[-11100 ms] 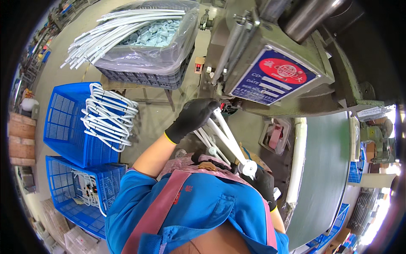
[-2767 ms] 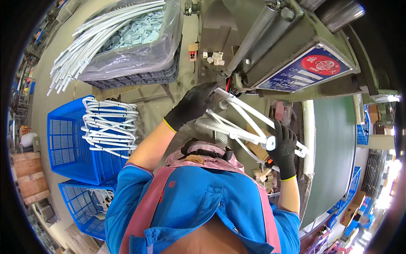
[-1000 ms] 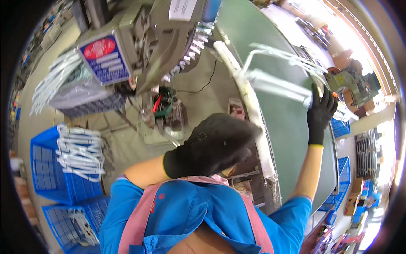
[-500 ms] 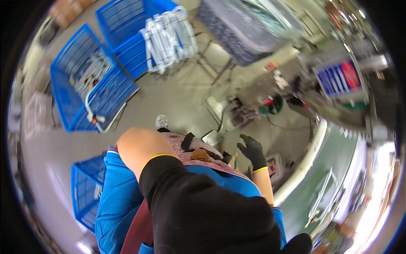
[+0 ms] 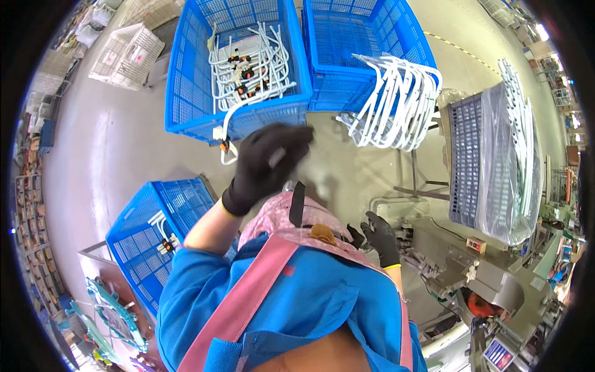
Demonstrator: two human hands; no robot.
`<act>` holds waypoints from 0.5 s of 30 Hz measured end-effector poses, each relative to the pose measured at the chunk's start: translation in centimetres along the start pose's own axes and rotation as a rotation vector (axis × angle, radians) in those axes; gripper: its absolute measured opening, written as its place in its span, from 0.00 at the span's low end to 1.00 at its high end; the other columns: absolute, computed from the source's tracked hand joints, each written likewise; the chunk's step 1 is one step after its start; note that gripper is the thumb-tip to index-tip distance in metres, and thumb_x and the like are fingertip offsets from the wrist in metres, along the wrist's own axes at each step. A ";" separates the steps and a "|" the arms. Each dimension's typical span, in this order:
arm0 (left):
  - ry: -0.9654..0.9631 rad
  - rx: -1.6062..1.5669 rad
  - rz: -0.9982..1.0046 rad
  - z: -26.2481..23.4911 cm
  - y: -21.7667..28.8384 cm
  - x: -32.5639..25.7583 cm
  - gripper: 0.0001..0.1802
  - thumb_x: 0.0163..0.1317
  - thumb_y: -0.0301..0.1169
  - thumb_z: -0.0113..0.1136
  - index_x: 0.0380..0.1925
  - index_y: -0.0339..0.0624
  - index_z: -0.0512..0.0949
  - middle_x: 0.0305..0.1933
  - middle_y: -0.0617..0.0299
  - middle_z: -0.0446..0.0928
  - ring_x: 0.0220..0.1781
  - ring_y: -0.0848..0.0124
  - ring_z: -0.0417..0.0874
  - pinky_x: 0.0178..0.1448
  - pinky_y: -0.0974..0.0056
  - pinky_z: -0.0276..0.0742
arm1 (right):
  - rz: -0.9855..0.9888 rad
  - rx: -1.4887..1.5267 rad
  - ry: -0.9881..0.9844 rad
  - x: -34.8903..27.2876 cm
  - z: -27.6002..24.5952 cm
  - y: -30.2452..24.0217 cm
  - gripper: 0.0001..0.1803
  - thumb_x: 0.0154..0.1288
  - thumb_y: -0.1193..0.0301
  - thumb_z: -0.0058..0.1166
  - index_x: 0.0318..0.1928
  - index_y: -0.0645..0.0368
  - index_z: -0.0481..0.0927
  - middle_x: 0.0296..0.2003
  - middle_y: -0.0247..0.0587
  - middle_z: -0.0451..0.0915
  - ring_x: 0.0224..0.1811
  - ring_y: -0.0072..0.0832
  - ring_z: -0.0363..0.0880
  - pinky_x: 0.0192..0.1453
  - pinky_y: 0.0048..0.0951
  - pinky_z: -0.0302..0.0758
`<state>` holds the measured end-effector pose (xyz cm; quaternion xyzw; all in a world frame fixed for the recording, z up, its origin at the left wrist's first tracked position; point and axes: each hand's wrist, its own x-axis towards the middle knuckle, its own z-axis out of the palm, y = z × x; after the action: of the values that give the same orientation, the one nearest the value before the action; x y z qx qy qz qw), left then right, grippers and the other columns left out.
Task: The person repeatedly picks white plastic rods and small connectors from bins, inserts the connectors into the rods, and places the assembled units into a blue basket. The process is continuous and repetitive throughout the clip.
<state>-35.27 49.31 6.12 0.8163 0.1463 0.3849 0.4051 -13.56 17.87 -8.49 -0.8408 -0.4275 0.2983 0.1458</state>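
Your left hand, in a black glove, is raised in front of you, over the floor just below the near wall of the blue crate that holds bent white tubes with dark and orange fittings. One white tube hooks over that crate's near wall, and its curved end hangs just beside your gloved fingers; you cannot tell whether they touch it. The left grip is loosely curled, fingers partly folded toward the palm, and motion blur hides whether anything sits inside it.

Your right hand, also black-gloved, is low by your chest, close to the edge of the grey machine. Its fingers are spread apart and nothing is in it.

A second blue crate stands next to the first, with a bundle of white tube frames hanging over its near right corner. A grey basket lined with clear plastic stands to the right of it, long white tubes along its far side. Another blue crate sits on the floor by your left elbow.
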 end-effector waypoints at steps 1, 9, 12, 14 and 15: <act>-0.001 -0.037 -0.331 0.8 -6.2 -0.7 0.14 0.59 0.23 0.59 0.46 0.35 0.78 0.41 0.53 0.82 0.43 0.64 0.83 0.47 0.63 0.77 | 0.030 0.032 -0.022 0.9 -0.2 -0.5 0.23 0.60 0.59 0.58 0.53 0.54 0.77 0.43 0.52 0.81 0.44 0.48 0.81 0.46 0.42 0.77; 0.057 0.765 -1.139 -4.4 -38.7 -12.9 0.32 0.56 0.38 0.62 0.59 0.34 0.68 0.55 0.42 0.75 0.58 0.48 0.75 0.60 0.52 0.72 | 0.005 -0.014 -0.003 8.9 -4.2 -0.6 0.19 0.59 0.58 0.58 0.47 0.54 0.80 0.36 0.49 0.83 0.39 0.45 0.82 0.42 0.42 0.78; -0.015 0.608 -1.349 -4.5 -42.1 -14.1 0.40 0.51 0.39 0.66 0.61 0.31 0.63 0.58 0.38 0.71 0.62 0.44 0.71 0.63 0.52 0.68 | -0.003 0.070 0.022 13.7 -6.3 -0.3 0.15 0.60 0.59 0.58 0.44 0.54 0.81 0.33 0.49 0.82 0.36 0.44 0.82 0.39 0.40 0.78; 0.115 0.580 -1.418 -3.9 -43.5 -14.6 0.40 0.50 0.38 0.66 0.61 0.33 0.63 0.61 0.39 0.69 0.63 0.45 0.69 0.64 0.52 0.67 | -0.066 0.012 0.020 18.0 -7.7 0.2 0.14 0.61 0.60 0.58 0.43 0.54 0.81 0.32 0.49 0.82 0.35 0.45 0.82 0.38 0.39 0.78; 0.154 0.501 -1.407 -3.9 -43.9 -14.9 0.40 0.50 0.37 0.67 0.61 0.34 0.63 0.62 0.40 0.68 0.64 0.46 0.69 0.65 0.53 0.67 | -0.036 0.019 -0.061 20.5 -8.4 0.7 0.12 0.62 0.61 0.57 0.41 0.55 0.81 0.31 0.49 0.81 0.34 0.46 0.81 0.37 0.40 0.77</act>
<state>-44.84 70.85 -33.98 0.5683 0.7449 0.0463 0.3463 1.45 34.04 -10.02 -0.8221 -0.4440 0.3253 0.1460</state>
